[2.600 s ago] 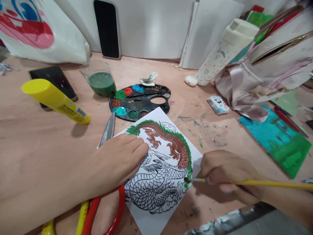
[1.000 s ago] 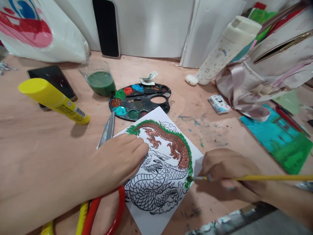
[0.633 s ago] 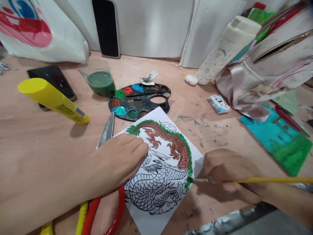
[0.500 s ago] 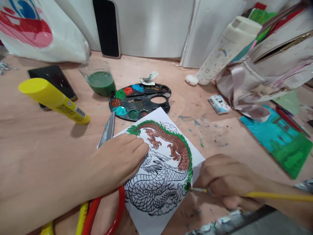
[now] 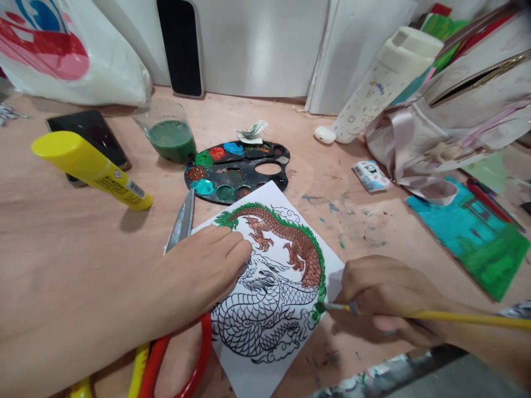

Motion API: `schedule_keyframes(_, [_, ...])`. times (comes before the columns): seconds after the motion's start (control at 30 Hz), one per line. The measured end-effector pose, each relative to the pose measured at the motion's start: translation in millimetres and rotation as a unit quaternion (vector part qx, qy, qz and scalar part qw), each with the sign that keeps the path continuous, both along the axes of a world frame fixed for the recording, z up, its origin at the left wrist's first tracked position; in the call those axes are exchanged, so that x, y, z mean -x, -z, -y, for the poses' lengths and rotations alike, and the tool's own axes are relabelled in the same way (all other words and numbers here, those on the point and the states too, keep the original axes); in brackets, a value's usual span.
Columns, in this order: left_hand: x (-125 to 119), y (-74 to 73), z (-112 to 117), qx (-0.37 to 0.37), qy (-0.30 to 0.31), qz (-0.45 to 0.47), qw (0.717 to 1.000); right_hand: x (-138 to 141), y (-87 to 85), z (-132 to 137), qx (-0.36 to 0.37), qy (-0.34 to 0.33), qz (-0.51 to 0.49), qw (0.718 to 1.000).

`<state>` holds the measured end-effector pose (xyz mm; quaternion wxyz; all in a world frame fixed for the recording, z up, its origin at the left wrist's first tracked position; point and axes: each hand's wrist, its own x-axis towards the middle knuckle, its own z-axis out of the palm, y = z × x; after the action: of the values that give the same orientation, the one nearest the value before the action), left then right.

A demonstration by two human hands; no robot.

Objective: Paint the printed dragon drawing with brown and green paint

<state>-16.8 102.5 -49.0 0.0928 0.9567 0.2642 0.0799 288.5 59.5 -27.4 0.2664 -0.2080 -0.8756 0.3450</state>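
Two bare hands work over a white paper sheet (image 5: 244, 370) printed with a black-line dragon (image 5: 265, 326), on a pale wooden desk (image 5: 70, 243): the left hand (image 5: 194, 282), fingers pressed together, pins the sheet, while the right hand (image 5: 385, 298) pinches a yellow-handled paintbrush (image 5: 456, 314), its green tip on the dragon's green edging, the coiled body not yet coloured.

A paper sheet (image 5: 290, 237) near the worktop's (image 5: 62, 232) front edge, left hand (image 5: 203, 265) on it, right hand (image 5: 385, 293) at its right edge around a paintbrush (image 5: 456, 316), palette (image 5: 249, 156) just behind it, cup (image 5: 172, 142) behind the palette's left end, tube (image 5: 93, 171) lying across a phone (image 5: 87, 124) at left, painted card (image 5: 468, 243) at right, bottle (image 5: 398, 77) along the back edge.
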Motion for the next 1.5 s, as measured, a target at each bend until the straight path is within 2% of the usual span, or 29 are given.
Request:
schedule_keyframes(0.13, [-0.4, 0.7, -0.7, -0.006, -0.002, 0.001, 1.0, 2.0, 3.7, 2.2, 0.001, -0.044, -0.033, 0.998])
schedule_keyframes(0.3, [0.2, -0.8, -2.4, -0.011, 0.005, -0.007, 1.0, 1.8, 4.2, 1.9, 0.005, 0.014, -0.025, 1.0])
schedule_keyframes(0.47, [0.8, -1.2, -1.3, -0.011, 0.0, 0.0, 1.0, 2.8, 3.1, 1.9, -0.011, -0.039, -0.034, 0.999])
schedule_keyframes(0.67, [-2.0, -5.2, -0.7, -0.002, 0.001, -0.015, 1.0, 3.9, 0.6, 3.0, -0.029, 0.01, -0.002, 1.0])
schedule_keyframes(0.83, [-2.8, -8.8, -0.6, 0.016, -0.009, -0.029, 0.999, 5.8, 3.3, 4.1, -0.04, -0.038, -0.037, 0.998])
schedule_keyframes(1.0, [-0.7, -5.7, -1.4, 0.01, 0.003, -0.011, 1.0, 4.5, 3.6, 2.9, -0.038, 0.004, -0.02, 0.999])
schedule_keyframes(1.2, [-0.9, -4.4, -3.1, -0.003, 0.01, -0.012, 1.0, 6.5, 2.4, 2.7, -0.035, -0.04, -0.035, 0.998])
schedule_keyframes(1.33, [-0.7, -4.2, -4.4, 0.005, 0.015, -0.023, 1.0, 5.4, 3.4, 2.9, -0.031, 0.002, -0.025, 0.999])
schedule_keyframes(1.5, [0.2, -4.5, -4.4, 0.013, 0.011, -0.029, 0.999, 6.3, 4.2, 4.5, -0.034, -0.043, -0.034, 0.998])
